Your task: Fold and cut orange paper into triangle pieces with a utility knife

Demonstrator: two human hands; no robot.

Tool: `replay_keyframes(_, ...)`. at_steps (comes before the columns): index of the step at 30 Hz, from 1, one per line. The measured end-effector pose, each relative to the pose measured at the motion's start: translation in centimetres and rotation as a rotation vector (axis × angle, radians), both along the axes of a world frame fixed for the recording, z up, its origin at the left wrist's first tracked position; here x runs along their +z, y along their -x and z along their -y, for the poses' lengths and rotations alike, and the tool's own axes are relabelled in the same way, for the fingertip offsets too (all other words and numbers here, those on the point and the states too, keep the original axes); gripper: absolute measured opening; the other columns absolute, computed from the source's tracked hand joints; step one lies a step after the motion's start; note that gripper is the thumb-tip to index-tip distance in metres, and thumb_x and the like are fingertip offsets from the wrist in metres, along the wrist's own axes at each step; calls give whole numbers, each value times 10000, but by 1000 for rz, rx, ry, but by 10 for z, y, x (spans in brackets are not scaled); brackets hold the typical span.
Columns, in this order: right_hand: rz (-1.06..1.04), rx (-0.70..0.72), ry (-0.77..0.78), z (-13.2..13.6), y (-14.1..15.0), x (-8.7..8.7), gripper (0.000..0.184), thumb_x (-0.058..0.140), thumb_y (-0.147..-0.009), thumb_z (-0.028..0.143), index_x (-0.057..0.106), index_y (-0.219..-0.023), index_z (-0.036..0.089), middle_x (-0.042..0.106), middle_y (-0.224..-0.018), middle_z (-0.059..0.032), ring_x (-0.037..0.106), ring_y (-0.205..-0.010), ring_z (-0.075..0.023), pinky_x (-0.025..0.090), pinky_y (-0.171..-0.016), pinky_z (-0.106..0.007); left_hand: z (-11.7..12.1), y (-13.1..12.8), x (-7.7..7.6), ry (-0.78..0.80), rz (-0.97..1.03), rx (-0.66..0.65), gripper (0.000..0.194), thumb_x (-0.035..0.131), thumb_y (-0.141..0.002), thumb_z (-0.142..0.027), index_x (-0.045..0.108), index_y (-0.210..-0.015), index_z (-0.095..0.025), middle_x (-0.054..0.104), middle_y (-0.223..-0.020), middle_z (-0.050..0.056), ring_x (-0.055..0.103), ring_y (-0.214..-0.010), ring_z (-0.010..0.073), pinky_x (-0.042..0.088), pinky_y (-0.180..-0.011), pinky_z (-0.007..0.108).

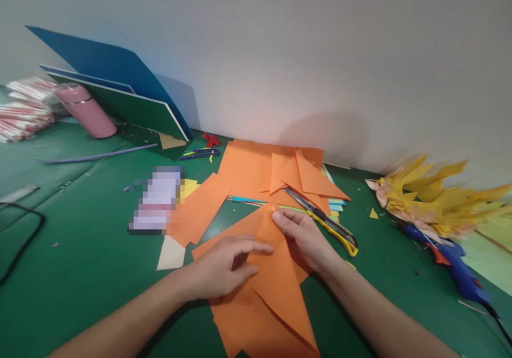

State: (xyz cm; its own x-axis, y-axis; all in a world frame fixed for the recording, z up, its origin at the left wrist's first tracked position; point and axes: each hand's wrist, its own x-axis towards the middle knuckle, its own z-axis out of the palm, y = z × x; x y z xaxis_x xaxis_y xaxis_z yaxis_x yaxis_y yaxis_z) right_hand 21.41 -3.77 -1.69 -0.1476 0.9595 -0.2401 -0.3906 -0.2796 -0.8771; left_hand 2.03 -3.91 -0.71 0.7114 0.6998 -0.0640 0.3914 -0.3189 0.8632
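An orange sheet (278,272), partly folded, on the green table (96,262)
The left hand (228,264) spreads loosely over it; one flap is turned, its lower edge not yet flat; the right hand (306,235) pinches the top corner, folded orange pieces (310,174) behind.

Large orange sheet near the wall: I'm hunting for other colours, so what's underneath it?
Thin edges of coloured paper, blue among them, stick out beneath the large orange sheet; the rest is covered, so their number cannot be told.
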Motion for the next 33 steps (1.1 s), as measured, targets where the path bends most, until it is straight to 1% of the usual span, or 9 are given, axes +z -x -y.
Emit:
replay_keyframes(3,-16,-38,-9,-1,0,-2,281,835,-605,410,678,-630,179,625,-616,21,514,-579,-101,415,-606,-239,0,0,3,10,-21,-23,418,512,-787,-126,612,-1176,-243,679,-1077,40,563,-727,152,488,-709,298)
replay_keyframes(8,-19,-60,-5,-1,1,-2,276,854,-574,376,658,-594,182,571,-561,47,464,-536,-86,382,-573,-236,0,-1,9,26,-71,-51,536,493,-794,-116,505,-1317,-234,671,-966,54,600,-798,194,500,-726,324)
replay_keyframes(12,-33,-53,18,0,1,-1,278,861,-563,360,649,-588,182,580,-562,45,477,-534,-90,382,-574,-242,2,-1,11,11,-37,-68,589,485,-797,-108,446,-1364,-262,652,-1044,67,612,-844,204,511,-724,322)
replay_keyframes(15,-38,-48,23,-1,2,1,290,864,-553,365,639,-571,182,570,-544,48,467,-517,-88,377,-560,-241,1,0,12,20,-13,-80,607,490,-792,-96,443,-1362,-298,636,-1127,59,615,-888,207,516,-746,321)
replay_keyframes(18,-58,-46,31,-1,2,3,301,871,-536,364,630,-555,185,559,-529,51,457,-507,-86,371,-550,-238,-1,1,12,38,-20,-91,628,500,-780,-97,437,-1370,-302,638,-1137,54,612,-885,211,511,-754,326)
replay_keyframes(24,-23,-70,9,-1,1,-1,301,864,-539,366,622,-571,191,533,-539,57,432,-515,-89,362,-555,-245,-2,1,8,71,-1,-56,612,553,-747,-116,500,-1322,-321,674,-989,17,563,-715,162,489,-677,280)
replay_keyframes(27,0,-90,-1,-1,1,-2,309,868,-530,367,619,-578,190,535,-554,58,438,-537,-90,363,-572,-245,-1,0,7,94,3,-43,612,568,-727,-107,523,-1299,-322,670,-1009,8,518,-660,136,471,-648,263)
replay_keyframes(30,2,-101,7,-1,2,-1,322,878,-504,369,619,-569,189,532,-548,61,433,-535,-86,363,-571,-241,-1,0,7,105,-3,-48,619,572,-723,-108,519,-1303,-318,658,-1092,18,523,-678,136,473,-664,269)
replay_keyframes(33,-12,-103,28,-1,2,0,328,887,-484,365,623,-566,189,541,-550,58,443,-540,-86,368,-566,-232,-1,1,7,94,-10,-48,606,566,-736,-119,514,-1308,-313,660,-1063,25,571,-758,167,485,-706,292)
